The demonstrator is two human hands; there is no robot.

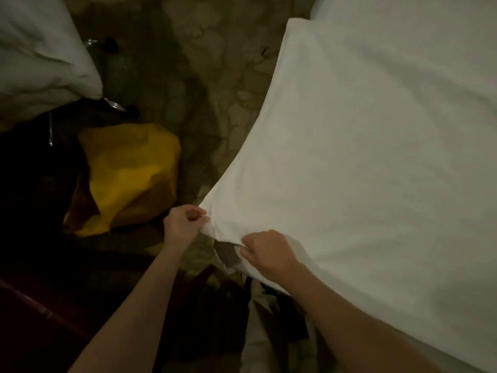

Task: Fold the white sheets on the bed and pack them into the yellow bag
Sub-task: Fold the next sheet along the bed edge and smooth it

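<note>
Sheet (376, 157) corner gripped by left hand (183, 224) and right hand (266, 254).

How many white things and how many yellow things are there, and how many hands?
White things: 2, the sheet that both hands hold and the white bedding at top left
Yellow things: 1, the yellow bag
Hands: 2, the left hand and the right hand
Total: 5

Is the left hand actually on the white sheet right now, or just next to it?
Touching. The head view shows the left hand with fingers curled round the corner of the white sheet, bunching the cloth there.
</note>
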